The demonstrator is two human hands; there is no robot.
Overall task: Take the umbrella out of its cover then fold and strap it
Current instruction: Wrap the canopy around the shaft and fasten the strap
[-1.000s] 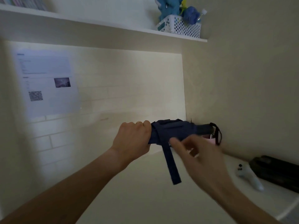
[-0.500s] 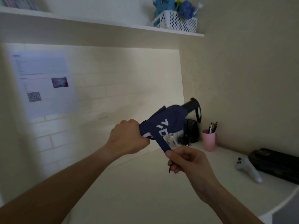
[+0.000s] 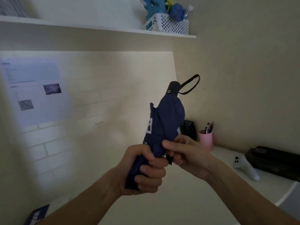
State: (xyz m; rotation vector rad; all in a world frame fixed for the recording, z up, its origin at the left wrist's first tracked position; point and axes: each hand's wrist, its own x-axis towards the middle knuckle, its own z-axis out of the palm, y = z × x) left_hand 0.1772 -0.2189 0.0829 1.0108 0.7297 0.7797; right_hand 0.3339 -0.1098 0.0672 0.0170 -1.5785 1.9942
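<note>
Umbrella (image 3: 164, 127) tilted upright since | white desk (image 3: 186, 207) | brick-pattern wall (image 3: 97, 98)

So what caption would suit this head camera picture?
Left hand grips the folded navy umbrella upright while the right hand wraps its strap around it.

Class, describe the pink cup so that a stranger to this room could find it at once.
Start at the white desk along the right wall. In its far corner stands the pink cup, right of a black box. It is the only pink thing, and pens stick out of it.
</note>
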